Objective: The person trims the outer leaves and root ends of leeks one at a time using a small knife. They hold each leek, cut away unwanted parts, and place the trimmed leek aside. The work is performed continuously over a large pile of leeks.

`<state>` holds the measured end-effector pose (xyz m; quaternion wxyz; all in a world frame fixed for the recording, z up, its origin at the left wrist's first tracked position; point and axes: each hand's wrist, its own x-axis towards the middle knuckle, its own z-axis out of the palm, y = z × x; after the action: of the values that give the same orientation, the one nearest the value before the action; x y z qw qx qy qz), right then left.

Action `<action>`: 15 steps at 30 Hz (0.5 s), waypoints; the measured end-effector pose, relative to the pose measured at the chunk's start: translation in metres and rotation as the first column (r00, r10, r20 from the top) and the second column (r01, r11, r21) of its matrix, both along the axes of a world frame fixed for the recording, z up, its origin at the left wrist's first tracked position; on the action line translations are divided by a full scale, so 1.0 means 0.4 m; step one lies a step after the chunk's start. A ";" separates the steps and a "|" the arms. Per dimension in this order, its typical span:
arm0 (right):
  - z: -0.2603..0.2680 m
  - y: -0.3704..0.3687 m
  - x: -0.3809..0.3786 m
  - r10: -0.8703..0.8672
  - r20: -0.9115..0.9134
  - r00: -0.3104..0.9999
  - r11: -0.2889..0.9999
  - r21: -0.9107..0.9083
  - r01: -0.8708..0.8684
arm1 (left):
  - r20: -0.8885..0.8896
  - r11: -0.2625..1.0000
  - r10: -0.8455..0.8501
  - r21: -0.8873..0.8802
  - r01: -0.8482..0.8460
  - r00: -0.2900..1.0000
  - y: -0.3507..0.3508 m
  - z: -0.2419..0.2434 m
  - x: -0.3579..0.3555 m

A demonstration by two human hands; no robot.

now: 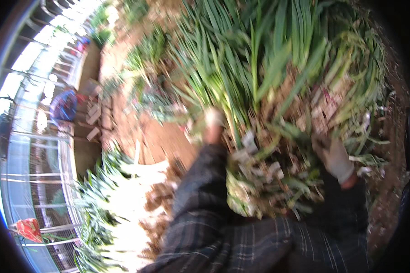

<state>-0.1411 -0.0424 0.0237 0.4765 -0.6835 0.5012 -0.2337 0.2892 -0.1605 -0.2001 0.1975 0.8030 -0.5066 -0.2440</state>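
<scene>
My left hand [214,117], in a pale glove, reaches to the lower end of a bunch of long-leaved green onions or leeks [213,78]; blur hides whether its fingers hold them. My right hand [334,155], in a soiled whitish glove, is at the right, over the trimmings, with its fingertips near a long green leaf [293,133]. Its grip cannot be made out. Between my forearms lies a heap of torn leaves and dry skins [276,181].
Stacked stalks with white shafts and brown roots [130,204] lie at the lower left. Loose greens [154,92] lie on brown soil [157,136]. Wilted leaves [358,85] are heaped at the right. A low wall [87,146], loose bricks [95,112] and a blue bag [64,105] stand farther left.
</scene>
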 end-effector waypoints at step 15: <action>0.009 -0.003 -0.015 0.010 -0.199 0.980 0.990 0.142 0.019 | -0.633 0.907 0.323 0.418 -0.041 0.704 0.198 -0.291 -0.195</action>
<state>-0.1472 -0.0438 0.0274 0.4712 -0.6663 0.5635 -0.1286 0.2112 -0.0811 -0.3163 0.2387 0.7233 -0.2568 -0.5949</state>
